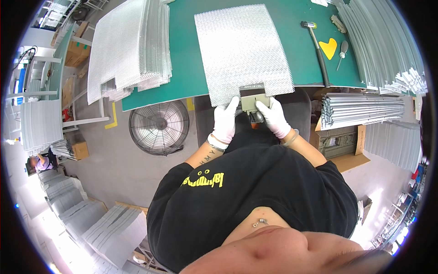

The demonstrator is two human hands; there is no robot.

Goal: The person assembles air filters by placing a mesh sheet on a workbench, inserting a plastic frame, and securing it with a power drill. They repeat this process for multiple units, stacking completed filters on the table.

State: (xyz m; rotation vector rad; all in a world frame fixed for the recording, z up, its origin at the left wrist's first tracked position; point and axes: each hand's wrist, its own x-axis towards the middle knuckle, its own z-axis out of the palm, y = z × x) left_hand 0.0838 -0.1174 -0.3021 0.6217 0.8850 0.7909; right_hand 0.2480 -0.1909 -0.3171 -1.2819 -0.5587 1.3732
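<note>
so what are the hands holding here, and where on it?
Both gloved hands grip a small grey block-like tool at the near edge of the metal mesh sheet: left hand on its left side, right hand on its right.

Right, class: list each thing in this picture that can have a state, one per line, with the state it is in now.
Mesh sheet: flat on the green table, near edge overhanging.
Grey metal piece: at the sheet's near edge, held from both sides.
Left hand: gloved, gripping the piece.
Right hand: gloved, gripping the piece.
Hammer: lying untouched.
Fan: on the floor; running or not, cannot tell.
Mesh stack: piled, overhanging the table.
</note>
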